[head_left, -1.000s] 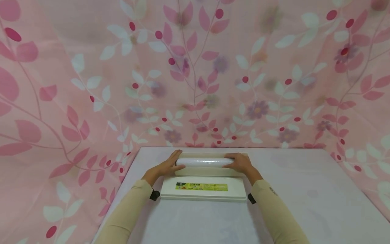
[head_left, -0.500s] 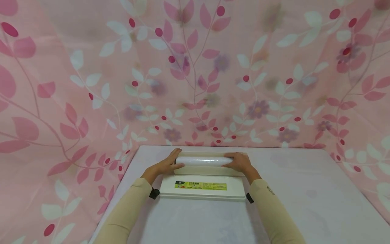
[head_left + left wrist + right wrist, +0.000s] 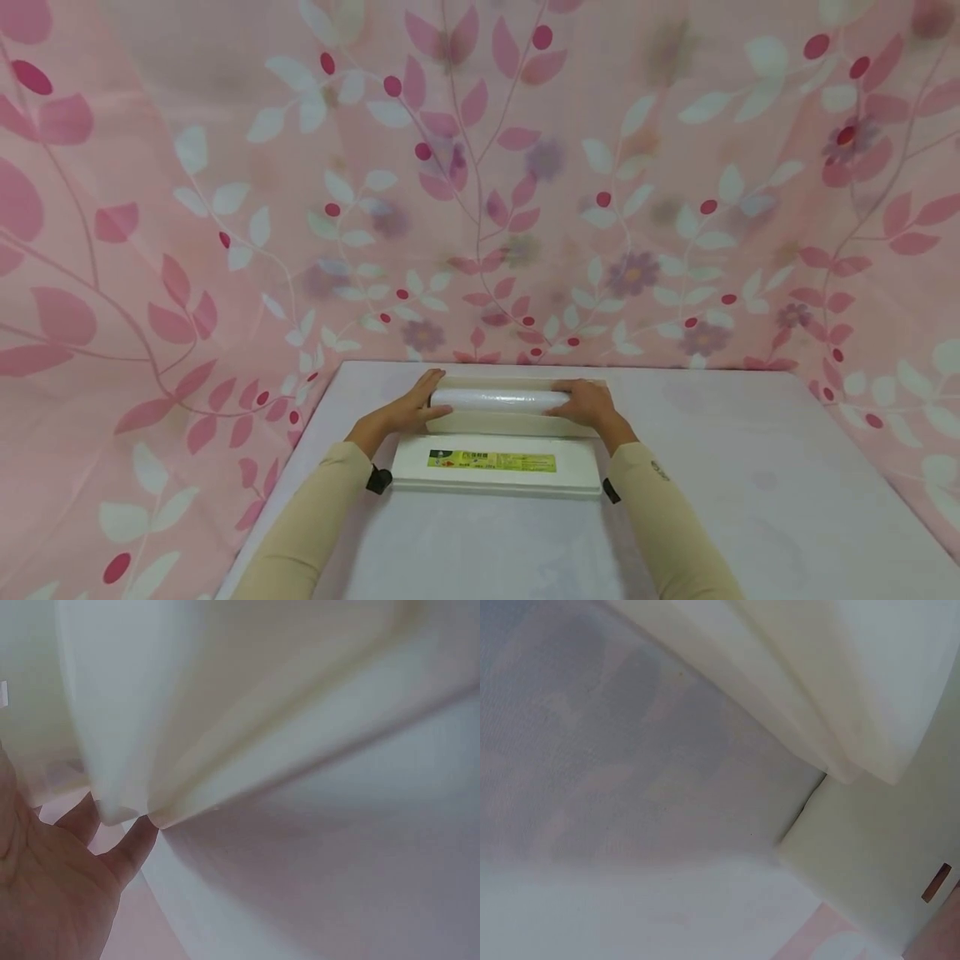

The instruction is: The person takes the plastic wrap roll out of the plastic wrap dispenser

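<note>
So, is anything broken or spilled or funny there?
Nothing looks odd: the shiny white roll lies straight along the open box, left hand at one end, right hand at the other. No spill or tear shows.

Slight shift of the head view, the white box (image 3: 495, 480) marginally further left

white roll (image 3: 498, 401), right end hidden

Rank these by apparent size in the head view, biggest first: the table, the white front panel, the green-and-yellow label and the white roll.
1. Table
2. White front panel
3. White roll and green-and-yellow label: too alike to rank; the right hand covers part of the roll.
</note>
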`<state>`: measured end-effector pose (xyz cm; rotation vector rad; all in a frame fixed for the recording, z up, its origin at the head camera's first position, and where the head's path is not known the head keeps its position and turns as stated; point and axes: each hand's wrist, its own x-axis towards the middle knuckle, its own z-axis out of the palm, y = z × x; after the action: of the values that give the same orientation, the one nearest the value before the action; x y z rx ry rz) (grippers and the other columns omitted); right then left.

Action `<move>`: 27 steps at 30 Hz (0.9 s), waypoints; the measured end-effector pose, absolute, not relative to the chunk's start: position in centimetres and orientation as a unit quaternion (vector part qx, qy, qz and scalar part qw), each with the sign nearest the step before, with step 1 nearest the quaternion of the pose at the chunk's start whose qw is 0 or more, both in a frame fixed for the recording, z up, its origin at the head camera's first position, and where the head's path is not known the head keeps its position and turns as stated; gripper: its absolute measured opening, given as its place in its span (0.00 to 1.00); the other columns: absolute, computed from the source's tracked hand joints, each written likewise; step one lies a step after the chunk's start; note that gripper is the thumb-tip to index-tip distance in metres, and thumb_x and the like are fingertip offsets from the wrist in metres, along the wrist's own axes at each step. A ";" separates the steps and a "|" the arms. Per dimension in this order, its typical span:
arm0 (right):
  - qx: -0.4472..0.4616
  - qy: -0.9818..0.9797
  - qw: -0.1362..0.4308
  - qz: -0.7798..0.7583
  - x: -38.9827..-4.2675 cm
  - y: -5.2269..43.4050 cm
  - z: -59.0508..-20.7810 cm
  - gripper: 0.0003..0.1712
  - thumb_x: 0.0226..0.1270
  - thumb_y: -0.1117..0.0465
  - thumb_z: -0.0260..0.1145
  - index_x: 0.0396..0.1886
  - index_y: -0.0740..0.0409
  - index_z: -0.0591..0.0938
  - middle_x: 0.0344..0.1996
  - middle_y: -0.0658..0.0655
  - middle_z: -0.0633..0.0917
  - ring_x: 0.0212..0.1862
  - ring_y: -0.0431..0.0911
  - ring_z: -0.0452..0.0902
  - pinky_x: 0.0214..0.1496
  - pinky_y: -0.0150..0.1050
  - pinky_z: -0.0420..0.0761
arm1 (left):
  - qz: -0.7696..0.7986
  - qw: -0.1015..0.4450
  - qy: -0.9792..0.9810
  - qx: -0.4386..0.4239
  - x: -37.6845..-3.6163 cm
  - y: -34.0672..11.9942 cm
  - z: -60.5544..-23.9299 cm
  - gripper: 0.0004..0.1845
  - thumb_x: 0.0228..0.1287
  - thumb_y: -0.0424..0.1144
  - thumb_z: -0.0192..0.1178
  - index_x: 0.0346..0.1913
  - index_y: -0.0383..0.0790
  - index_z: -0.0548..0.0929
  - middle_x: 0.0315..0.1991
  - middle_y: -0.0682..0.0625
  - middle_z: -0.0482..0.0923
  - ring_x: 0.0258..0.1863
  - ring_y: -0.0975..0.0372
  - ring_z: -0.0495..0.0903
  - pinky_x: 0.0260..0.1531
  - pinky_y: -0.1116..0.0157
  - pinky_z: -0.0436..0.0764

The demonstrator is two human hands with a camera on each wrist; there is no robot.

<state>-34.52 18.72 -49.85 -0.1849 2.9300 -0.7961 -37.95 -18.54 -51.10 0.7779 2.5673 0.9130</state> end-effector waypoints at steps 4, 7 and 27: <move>-0.061 0.965 0.048 -0.249 -34.5 18.6 -50.2 0.37 0.54 0.41 0.76 0.62 0.51 0.81 0.56 0.57 0.84 0.58 0.56 0.75 0.65 0.62 0.63 | 0.326 0.157 0.892 0.270 -37.7 -18.5 -51.1 0.48 0.72 0.54 0.56 0.79 0.36 0.39 0.79 0.36 0.32 0.78 0.42 0.36 0.73 0.38 0.44; -0.055 0.966 0.047 -0.247 -34.5 18.6 -50.3 0.37 0.54 0.41 0.76 0.62 0.50 0.81 0.56 0.57 0.84 0.59 0.56 0.75 0.66 0.61 0.63 | 0.332 0.154 0.889 0.277 -37.5 -18.5 -51.2 0.48 0.71 0.53 0.56 0.79 0.33 0.40 0.79 0.35 0.33 0.78 0.40 0.38 0.72 0.36 0.45; -0.044 0.962 0.053 -0.263 -34.6 18.5 -49.8 0.38 0.52 0.40 0.76 0.62 0.50 0.81 0.55 0.57 0.85 0.58 0.56 0.74 0.66 0.61 0.60 | 0.333 0.139 0.886 0.291 -37.7 -18.3 -50.8 0.46 0.72 0.49 0.56 0.78 0.34 0.42 0.79 0.36 0.38 0.77 0.43 0.42 0.73 0.39 0.48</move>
<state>-34.65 18.47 -49.79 -0.1326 2.9256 -0.8007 -37.73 -18.26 -50.83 0.8407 2.5618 0.9622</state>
